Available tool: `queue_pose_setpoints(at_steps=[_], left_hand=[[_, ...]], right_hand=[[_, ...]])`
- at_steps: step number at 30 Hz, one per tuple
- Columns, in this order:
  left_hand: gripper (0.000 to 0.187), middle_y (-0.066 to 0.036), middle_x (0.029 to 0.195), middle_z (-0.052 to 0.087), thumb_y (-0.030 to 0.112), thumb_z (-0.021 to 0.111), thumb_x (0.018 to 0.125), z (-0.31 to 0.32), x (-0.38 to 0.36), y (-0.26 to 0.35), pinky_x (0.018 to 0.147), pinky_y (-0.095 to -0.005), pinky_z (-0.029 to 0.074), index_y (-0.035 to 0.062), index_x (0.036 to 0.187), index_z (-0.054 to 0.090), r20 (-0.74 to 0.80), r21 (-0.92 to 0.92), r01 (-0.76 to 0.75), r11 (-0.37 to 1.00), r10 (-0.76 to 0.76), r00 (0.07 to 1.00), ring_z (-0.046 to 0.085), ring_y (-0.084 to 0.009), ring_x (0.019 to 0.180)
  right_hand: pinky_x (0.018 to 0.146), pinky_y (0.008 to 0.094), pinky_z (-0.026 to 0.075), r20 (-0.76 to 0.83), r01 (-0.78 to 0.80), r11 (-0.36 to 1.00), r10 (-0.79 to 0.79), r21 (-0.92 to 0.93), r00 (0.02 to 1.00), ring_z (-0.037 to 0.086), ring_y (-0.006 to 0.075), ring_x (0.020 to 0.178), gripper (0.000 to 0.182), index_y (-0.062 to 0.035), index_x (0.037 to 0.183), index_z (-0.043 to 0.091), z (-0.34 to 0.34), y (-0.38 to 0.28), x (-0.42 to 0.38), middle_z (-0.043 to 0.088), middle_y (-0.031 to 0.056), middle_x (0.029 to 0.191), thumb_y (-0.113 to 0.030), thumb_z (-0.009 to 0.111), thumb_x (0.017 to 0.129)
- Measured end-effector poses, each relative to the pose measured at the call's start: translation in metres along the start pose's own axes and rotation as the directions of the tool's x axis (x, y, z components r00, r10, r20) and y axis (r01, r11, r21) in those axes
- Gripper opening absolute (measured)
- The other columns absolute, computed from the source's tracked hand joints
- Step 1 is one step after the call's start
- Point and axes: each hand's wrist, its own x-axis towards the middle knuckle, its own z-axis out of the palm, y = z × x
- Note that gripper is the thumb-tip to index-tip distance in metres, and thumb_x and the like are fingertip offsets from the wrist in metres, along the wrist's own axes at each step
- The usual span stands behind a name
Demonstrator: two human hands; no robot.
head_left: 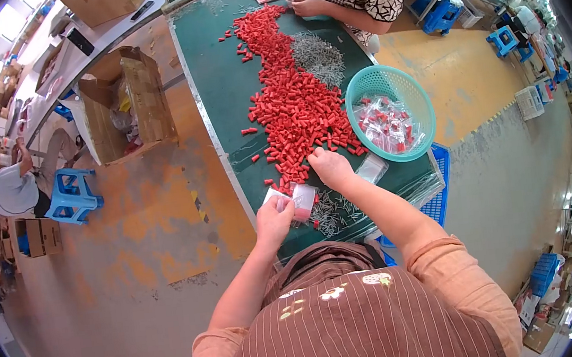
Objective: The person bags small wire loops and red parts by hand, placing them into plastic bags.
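- Largest on my feed, a long green-topped table (229, 101) runs from the top of the frame to its centre.
- Left of it, upper left, I see an open brown cardboard box (153, 105).
- Down the table spreads a heap of short red plastic tubes (296, 108), glossy and jumbled.
- Right of centre, a round mint-green perforated plastic basket (387, 78) of filled bags crowds the space near the right forearm.
- Above centre lies a pile of thin grey metal pins (318, 56).
- The right hand (332, 168) bends its fingers at the heap's edge; I can't tell whether they grip anything.
- The left hand (274, 221), low centre, pinches a small clear plastic bag (304, 197), reddish inside.
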Motion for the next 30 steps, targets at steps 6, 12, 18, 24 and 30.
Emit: queue_pose_setpoints(at_steps=[6, 12, 18, 24, 30], left_hand=[[0.01, -0.001, 0.071, 0.062, 0.012, 0.063, 0.084, 0.0, -0.007, 0.023, 0.06, -0.0248, 0.045, 0.0018, 0.085, 0.064, -0.062, 0.189, -0.172, 0.967, 0.186, 0.98, 0.054, -0.0071, 0.066], [0.015, -0.011, 0.07, 0.064, 0.015, 0.064, 0.083, 0.008, -0.012, 0.035, 0.061, -0.0309, 0.049, 0.0004, 0.084, 0.062, -0.034, 0.057, -0.169, 0.984, 0.171, 0.985, 0.061, -0.0148, 0.063], [0.012, -0.006, 0.069, 0.063, 0.012, 0.064, 0.084, 0.011, -0.025, 0.053, 0.056, -0.0276, 0.048, 0.0009, 0.084, 0.061, 0.032, -0.049, -0.114, 0.992, 0.116, 0.993, 0.06, -0.0108, 0.061], [0.011, -0.004, 0.071, 0.065, 0.012, 0.065, 0.085, 0.015, -0.028, 0.039, 0.056, -0.0263, 0.049, 0.0011, 0.086, 0.062, 0.004, 0.109, -0.28, 0.954, 0.281, 0.96, 0.062, -0.0093, 0.061], [0.012, -0.005, 0.07, 0.065, 0.013, 0.064, 0.085, 0.016, -0.035, 0.046, 0.058, -0.0269, 0.049, 0.0013, 0.085, 0.062, 0.004, 0.166, -0.295, 0.941, 0.298, 0.954, 0.061, -0.0099, 0.063]], right_hand=[[0.073, 0.0348, 0.053, -0.005, -0.113, 0.906, 0.126, 0.409, 0.992, 0.066, 0.026, 0.084, 0.016, -0.0024, 0.094, 0.062, -0.021, -0.004, -0.014, 0.062, 0.0124, 0.091, -0.013, 0.061, 0.082], [0.061, 0.0241, 0.047, -0.152, 0.12, 0.558, 0.012, 0.821, 0.988, 0.058, 0.009, 0.071, 0.012, -0.0009, 0.093, 0.064, -0.086, -0.063, -0.059, 0.058, 0.0039, 0.082, -0.003, 0.067, 0.081], [0.069, 0.0371, 0.051, -0.222, 0.188, 0.748, -0.056, 0.637, 0.973, 0.062, 0.0313, 0.08, 0.019, -0.0033, 0.097, 0.064, -0.094, -0.068, -0.072, 0.059, 0.0136, 0.092, -0.005, 0.066, 0.078], [0.071, 0.0384, 0.05, -0.258, 0.19, 0.822, -0.054, 0.538, 0.965, 0.061, 0.0321, 0.084, 0.018, -0.0028, 0.097, 0.065, -0.107, -0.071, -0.088, 0.059, 0.0142, 0.093, -0.004, 0.064, 0.079], [0.068, 0.0359, 0.052, -0.313, 0.168, 0.872, -0.018, 0.46, 0.95, 0.063, 0.0291, 0.078, 0.014, -0.0017, 0.092, 0.066, -0.13, -0.08, -0.1, 0.06, 0.0126, 0.088, -0.003, 0.066, 0.078]])
